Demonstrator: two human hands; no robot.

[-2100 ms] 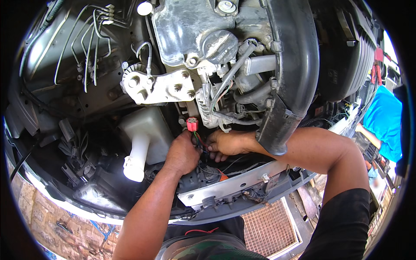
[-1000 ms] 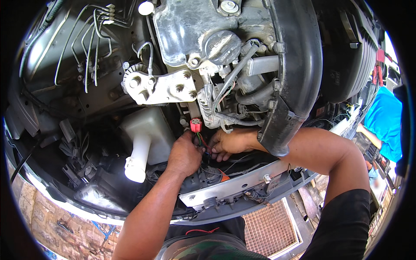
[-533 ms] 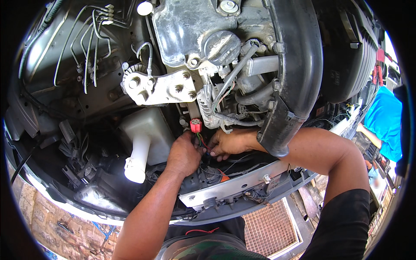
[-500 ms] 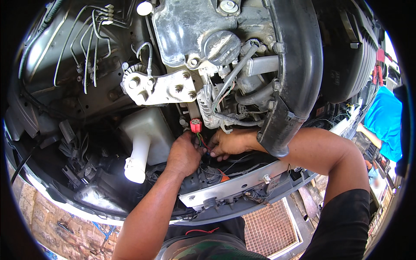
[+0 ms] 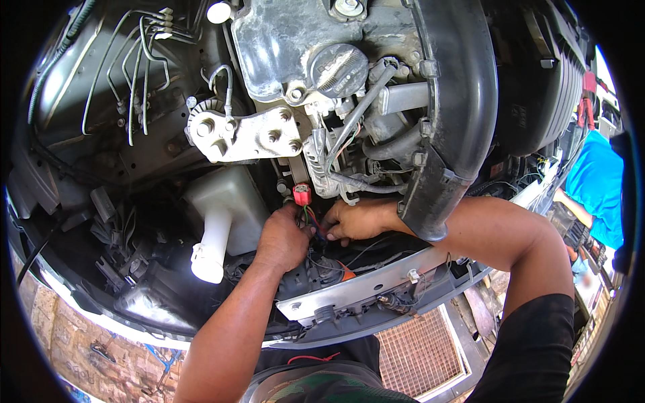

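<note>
Deep in a car's engine bay, a red plastic connector (image 5: 302, 194) sits with thin coloured wires (image 5: 310, 215) running down from it. My left hand (image 5: 282, 236) is closed just below the connector, its thumb pressed toward its fingers on these wires. From the right, my right hand (image 5: 357, 221) reaches under the black air duct (image 5: 463, 121). Its fingertips pinch the same wires, close to the left thumb. The fingertips partly hide the lower run of the wires.
Left of my hands stands a translucent reservoir (image 5: 232, 198) with a white filler neck (image 5: 211, 252). Above are a metal bracket (image 5: 248, 134) and the engine cover's oil cap (image 5: 338, 70). A silver crossbar (image 5: 363, 285) runs in front. A person in blue (image 5: 598, 188) is at the far right.
The view has shifted slightly. Both hands stay on the wires below the red connector; the right fingertips have moved only a little.
</note>
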